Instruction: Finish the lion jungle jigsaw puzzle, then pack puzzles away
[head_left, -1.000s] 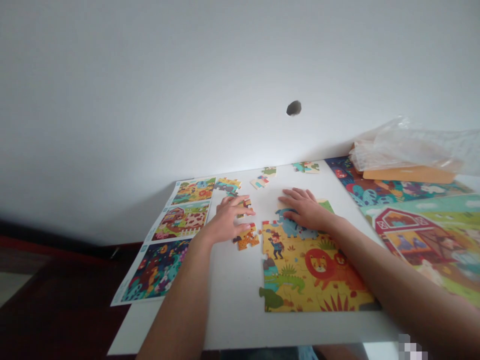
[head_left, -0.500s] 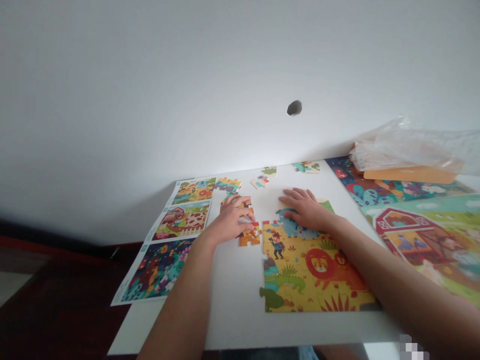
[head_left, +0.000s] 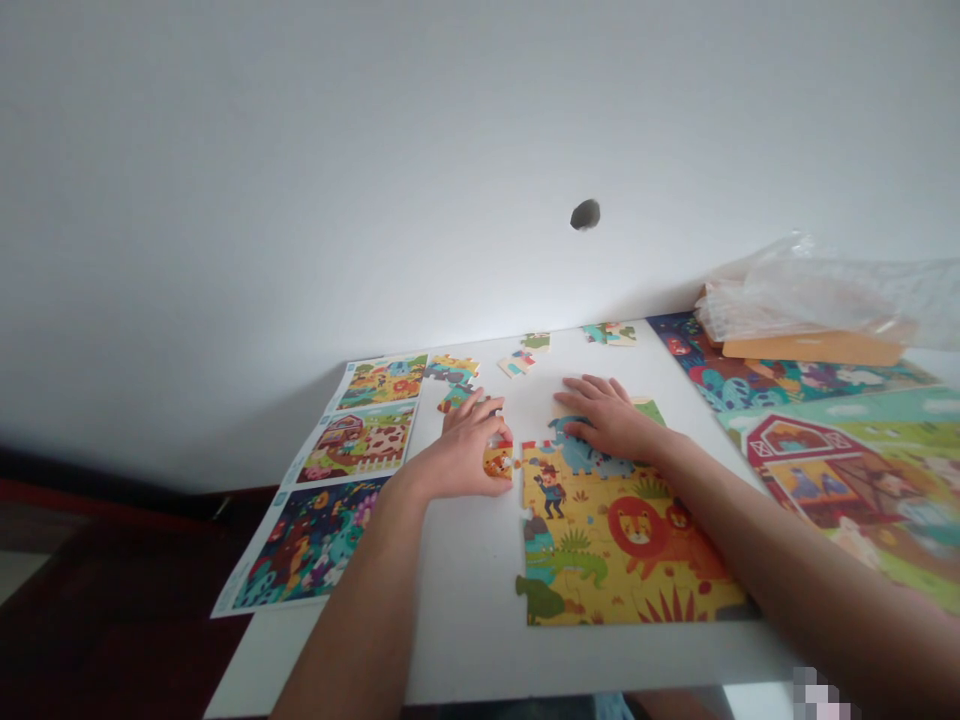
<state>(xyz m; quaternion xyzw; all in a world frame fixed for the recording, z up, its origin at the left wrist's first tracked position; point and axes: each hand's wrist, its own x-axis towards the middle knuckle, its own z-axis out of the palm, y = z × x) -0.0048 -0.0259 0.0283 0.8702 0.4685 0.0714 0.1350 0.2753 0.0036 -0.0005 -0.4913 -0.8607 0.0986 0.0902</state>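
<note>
My left hand (head_left: 472,452) has its thumb and fingers closed around an orange jigsaw piece (head_left: 498,462) with a spotted animal on it, just left of the partly joined jigsaw puzzle (head_left: 585,560). A narrow gap separates that piece from the puzzle's left edge. The puzzle shows lions, a crocodile, a blue elephant and a small figure on yellow ground. My right hand (head_left: 604,415) lies flat over its top part, fingers spread, hiding some of the elephant. Beyond my left fingers are loose pieces (head_left: 452,370), some partly covered.
A picture sheet (head_left: 360,440) lies along the table's left edge. Several loose pieces (head_left: 609,333) are near the wall. On the right are a farm puzzle (head_left: 817,470), a dark-blue puzzle (head_left: 720,385), and a clear plastic bag (head_left: 810,290) over an orange board (head_left: 817,347).
My left thumb has moved down to the near edge of the orange piece, and the hand now spans it. My right hand stays flat on the puzzle.
</note>
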